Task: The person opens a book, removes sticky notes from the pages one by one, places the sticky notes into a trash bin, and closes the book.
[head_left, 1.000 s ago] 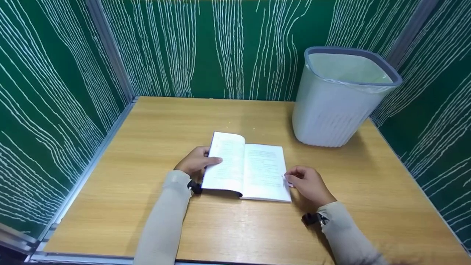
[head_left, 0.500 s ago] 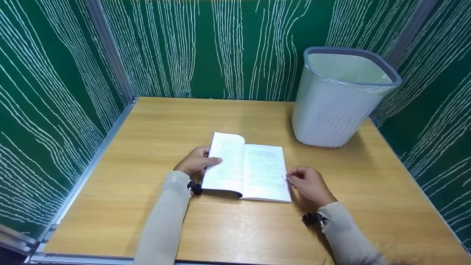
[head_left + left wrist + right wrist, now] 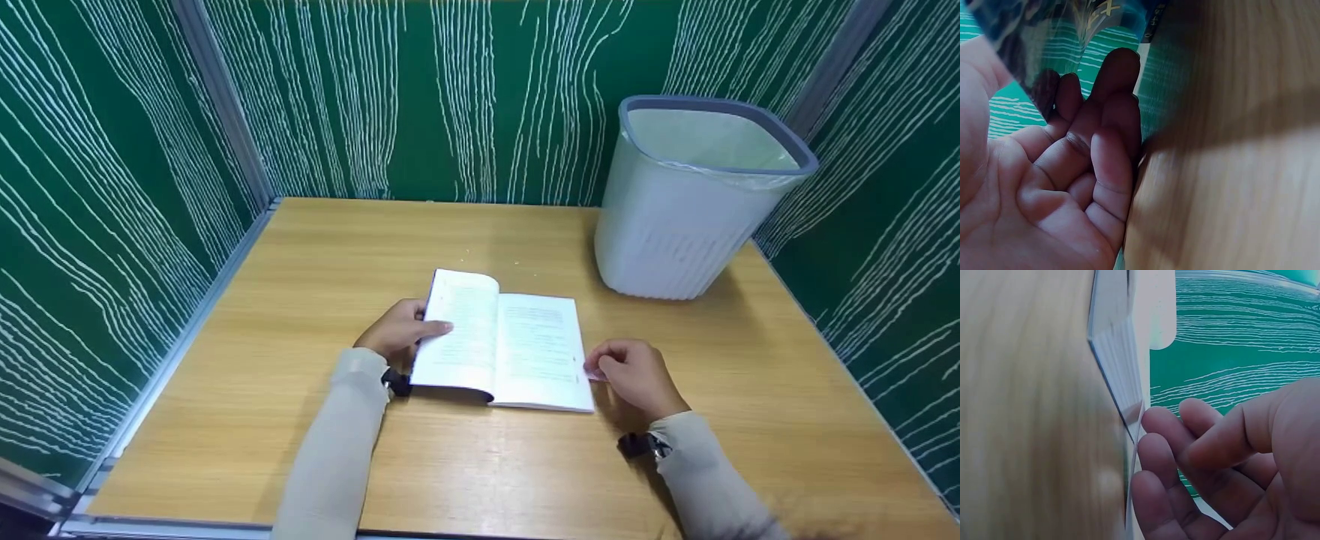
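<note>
An open book (image 3: 536, 349) lies on the table, its printed pages facing up and its left half raised and tilted. My left hand (image 3: 397, 328) grips the left half, thumb on top of the page; in the left wrist view its fingers (image 3: 1112, 160) are below the dark, glossy cover (image 3: 1016, 45). At the lower right edge is my right hand (image 3: 634, 375). In the right wrist view its fingertips (image 3: 1148, 486) touch a thin pale strip (image 3: 1134, 461) seen edge-on beside the page block (image 3: 1114, 363). The right thumb is off the strip, bent over the other fingers.
A white bin (image 3: 675, 225) with a grey rim and a clear liner stands at the back right of the wooden table (image 3: 322, 262). Tiny light specks lie beyond the book. Green walls (image 3: 420, 97) with white lines close the table in at the back and both sides.
My right fingertips have shifted slightly rightward, off the page's edge, and the thumb has drawn back. The pale strip shows less over the page. Left hand and book stay put.
</note>
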Motion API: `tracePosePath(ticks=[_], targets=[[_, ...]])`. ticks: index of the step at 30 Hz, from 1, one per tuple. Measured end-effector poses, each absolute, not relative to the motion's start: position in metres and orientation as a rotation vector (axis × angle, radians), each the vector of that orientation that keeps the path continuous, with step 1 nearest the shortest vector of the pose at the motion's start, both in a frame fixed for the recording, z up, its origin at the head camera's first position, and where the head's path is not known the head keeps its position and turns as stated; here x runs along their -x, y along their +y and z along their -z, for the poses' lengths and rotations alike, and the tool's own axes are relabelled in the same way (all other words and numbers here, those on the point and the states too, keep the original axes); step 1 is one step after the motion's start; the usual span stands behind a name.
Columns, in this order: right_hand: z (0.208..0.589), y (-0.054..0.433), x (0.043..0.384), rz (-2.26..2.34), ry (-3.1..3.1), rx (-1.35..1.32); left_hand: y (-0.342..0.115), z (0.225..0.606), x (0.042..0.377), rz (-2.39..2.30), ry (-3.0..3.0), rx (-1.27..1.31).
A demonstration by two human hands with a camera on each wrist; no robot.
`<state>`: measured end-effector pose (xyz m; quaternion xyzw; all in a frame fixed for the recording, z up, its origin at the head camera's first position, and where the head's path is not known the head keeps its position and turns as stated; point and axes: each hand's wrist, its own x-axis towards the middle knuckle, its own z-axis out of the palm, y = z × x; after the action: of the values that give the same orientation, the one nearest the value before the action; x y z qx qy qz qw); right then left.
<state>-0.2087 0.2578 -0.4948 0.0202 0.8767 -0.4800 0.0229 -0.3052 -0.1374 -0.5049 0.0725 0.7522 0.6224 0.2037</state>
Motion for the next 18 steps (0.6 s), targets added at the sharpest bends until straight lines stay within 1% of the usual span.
tracePosePath(ticks=[5,18], targets=[[0.4948,0.257,0.2069,1.461,2.746,-0.051,-0.1376,0.5042,0.305,-1.73,2.105,-0.191],[0.4973,0.2563,0.2049,1.303,2.92,0.158,-0.1374,0.5037,0.3041,-1.699,2.129,-0.168]])
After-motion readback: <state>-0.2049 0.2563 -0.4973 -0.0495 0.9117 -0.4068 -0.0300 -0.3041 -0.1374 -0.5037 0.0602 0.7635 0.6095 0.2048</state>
